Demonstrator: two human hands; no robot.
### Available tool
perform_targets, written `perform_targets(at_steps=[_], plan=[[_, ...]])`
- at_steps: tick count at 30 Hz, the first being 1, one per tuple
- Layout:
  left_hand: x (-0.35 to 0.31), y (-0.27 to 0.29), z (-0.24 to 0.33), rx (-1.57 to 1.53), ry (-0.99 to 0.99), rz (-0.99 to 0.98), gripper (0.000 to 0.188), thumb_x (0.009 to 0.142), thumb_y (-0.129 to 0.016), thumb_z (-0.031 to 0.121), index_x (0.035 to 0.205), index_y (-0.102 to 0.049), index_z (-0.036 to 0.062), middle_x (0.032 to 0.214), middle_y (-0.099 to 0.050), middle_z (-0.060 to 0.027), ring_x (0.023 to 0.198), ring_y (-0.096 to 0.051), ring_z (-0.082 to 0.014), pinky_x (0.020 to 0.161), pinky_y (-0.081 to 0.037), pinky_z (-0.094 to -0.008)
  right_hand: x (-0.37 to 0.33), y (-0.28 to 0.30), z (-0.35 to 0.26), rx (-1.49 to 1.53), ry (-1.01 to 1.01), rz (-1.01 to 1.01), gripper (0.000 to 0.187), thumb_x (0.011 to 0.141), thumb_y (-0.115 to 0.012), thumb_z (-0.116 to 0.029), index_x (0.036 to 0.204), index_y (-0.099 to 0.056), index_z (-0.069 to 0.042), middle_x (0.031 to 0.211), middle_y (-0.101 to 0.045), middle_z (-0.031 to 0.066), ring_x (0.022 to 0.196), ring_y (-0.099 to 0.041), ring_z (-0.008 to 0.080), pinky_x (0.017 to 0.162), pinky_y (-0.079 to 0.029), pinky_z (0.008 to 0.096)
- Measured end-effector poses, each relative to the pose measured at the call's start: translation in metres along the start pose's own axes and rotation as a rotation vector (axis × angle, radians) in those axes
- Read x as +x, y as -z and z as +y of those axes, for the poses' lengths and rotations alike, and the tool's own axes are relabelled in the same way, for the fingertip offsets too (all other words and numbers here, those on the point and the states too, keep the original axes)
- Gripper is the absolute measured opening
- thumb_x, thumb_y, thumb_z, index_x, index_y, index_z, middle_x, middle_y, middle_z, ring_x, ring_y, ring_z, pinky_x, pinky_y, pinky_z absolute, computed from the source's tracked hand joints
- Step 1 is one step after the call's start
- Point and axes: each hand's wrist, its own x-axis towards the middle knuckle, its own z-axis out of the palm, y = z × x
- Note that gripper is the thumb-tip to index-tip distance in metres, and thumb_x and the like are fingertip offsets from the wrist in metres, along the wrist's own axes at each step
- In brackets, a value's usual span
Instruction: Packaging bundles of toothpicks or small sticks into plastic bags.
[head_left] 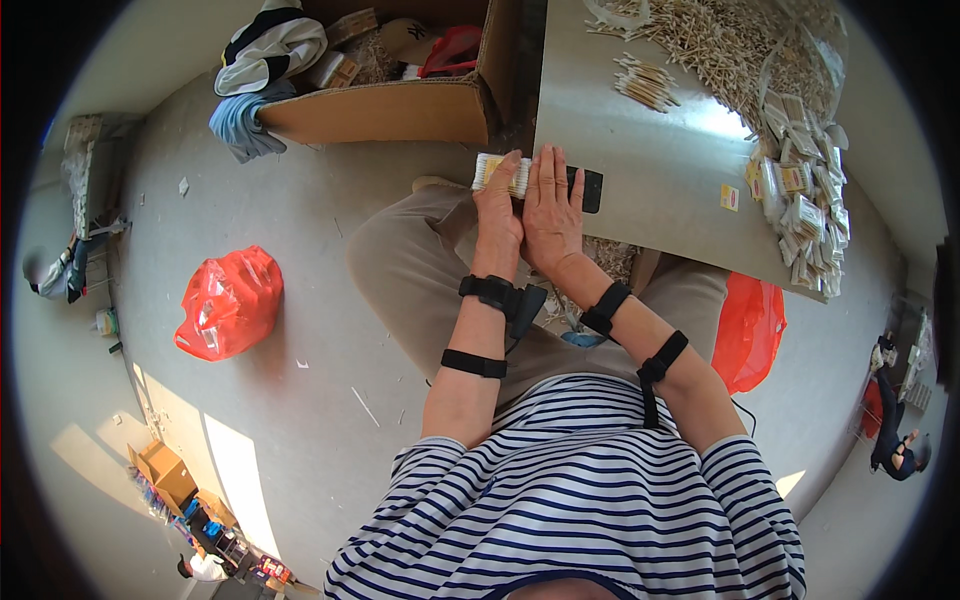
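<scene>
A small clear pack of cotton swabs (486, 168) with a yellowish label sticks out past the left edge of the metal table, with my left hand (497, 205) closed on it, thumb across its top. Close beside it, my right hand (552, 212) lies flat with fingers stretched out, over a black flat block (593, 192) at the table's edge. What lies under the right palm is hidden. Further up the table are a small bundle of loose swabs (646, 82) and a big heap of swabs (715, 40).
Several filled swab packs (812, 225) pile up on the table's right side, near a small yellow card (729, 197). A cardboard box (390, 112) with clothing over its corner stands at the upper left. Red plastic bags (232, 303) sit on the floor. Other people are far off.
</scene>
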Motion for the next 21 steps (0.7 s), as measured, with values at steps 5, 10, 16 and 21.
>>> perform_targets(at_steps=[5, 10, 16, 21], plan=[[0.001, 0.004, 0.013, -0.038, 0.039, 0.016, 0.028, 0.087, -0.079, 0.01, 0.111, -0.069, -0.0007, 0.107, -0.07, -0.0096, 0.096, -0.069, -0.0213, 0.087, -0.059, -0.0343, 0.008, -0.005, -0.007, -0.04, 0.051, -0.008, 0.072, 0.092, -0.054, -0.01, 0.157, -0.026, 0.005, 0.168, -0.013, 0.02, 0.158, -0.01, 0.0357, 0.125, -0.009, 0.0594], [0.002, 0.008, 0.046, -0.088, -0.006, 0.037, 0.024, 0.087, -0.076, 0.008, 0.108, -0.068, -0.0002, 0.104, -0.069, -0.0092, 0.096, -0.069, -0.0216, 0.086, -0.059, -0.035, 0.02, 0.002, -0.03, 0.031, 0.122, -0.016, 0.077, 0.087, -0.058, -0.005, 0.157, -0.028, 0.004, 0.169, -0.013, 0.0198, 0.158, -0.011, 0.0351, 0.124, -0.01, 0.06], [-0.029, -0.006, 0.113, -0.056, -0.055, 0.023, 0.019, 0.087, -0.075, 0.014, 0.104, -0.068, 0.0073, 0.099, -0.069, -0.0022, 0.088, -0.067, -0.0167, 0.073, -0.056, -0.035, 0.027, 0.057, -0.044, 0.19, 0.332, 0.077, 0.077, 0.081, -0.062, 0.0, 0.154, -0.037, -0.003, 0.163, -0.031, 0.019, 0.15, -0.031, 0.0366, 0.122, -0.02, 0.059], [-0.07, -0.029, 0.129, -0.033, 0.014, -0.144, 0.017, 0.088, -0.074, 0.014, 0.103, -0.067, 0.0088, 0.098, -0.069, -0.0006, 0.083, -0.066, -0.0139, 0.066, -0.054, -0.0355, 0.031, 0.134, -0.013, 0.578, 0.347, 0.407, 0.044, 0.082, -0.067, 0.0, 0.126, -0.064, 0.001, 0.121, -0.068, 0.0164, 0.11, -0.064, 0.0348, 0.099, -0.049, 0.0423]])
